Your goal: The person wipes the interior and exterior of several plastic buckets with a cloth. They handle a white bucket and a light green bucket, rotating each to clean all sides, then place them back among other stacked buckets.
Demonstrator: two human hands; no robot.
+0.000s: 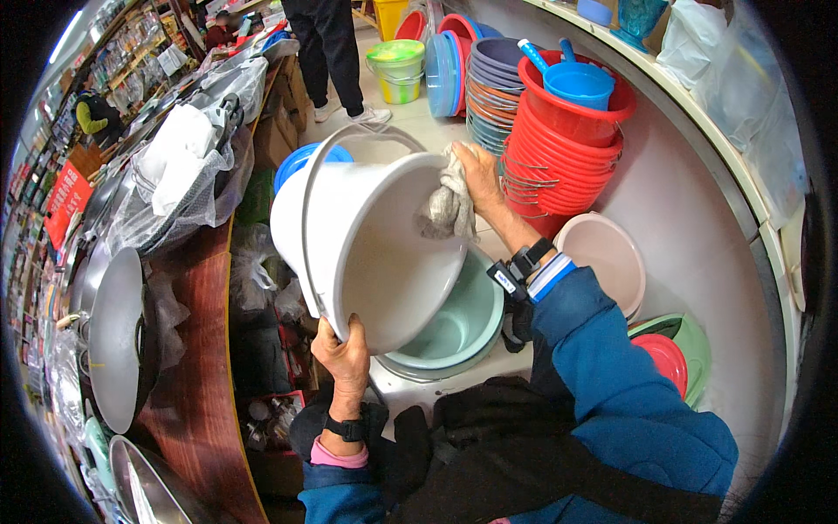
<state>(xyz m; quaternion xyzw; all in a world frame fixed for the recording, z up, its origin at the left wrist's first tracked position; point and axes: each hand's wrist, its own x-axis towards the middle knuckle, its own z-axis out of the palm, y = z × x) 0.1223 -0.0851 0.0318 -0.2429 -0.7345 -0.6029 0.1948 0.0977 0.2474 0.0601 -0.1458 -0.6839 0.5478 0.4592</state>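
Note:
A white plastic bucket (393, 275) hangs tilted on its side, its mouth towards the lower right. My left hand (344, 357) grips its rim at the bottom left, thumb on the inside. At the upper right of the rim, my right hand (481, 177) is closed around a greyish-white cloth (448, 206), which rests against the bucket's rim and inner wall. The bucket's handle (308, 216) lies over its outer left side. Below it, a pale green bucket (481, 314) stands on the floor, partly hidden by the white one.
Right of my arm rise stacked red buckets (563, 164) with blue dippers (579, 85) on top. A pale pink bucket (605, 262) stands near the wall. Along the left runs a wooden table (190, 367) bearing woks (118, 340). A person in dark trousers (327, 52) stands ahead.

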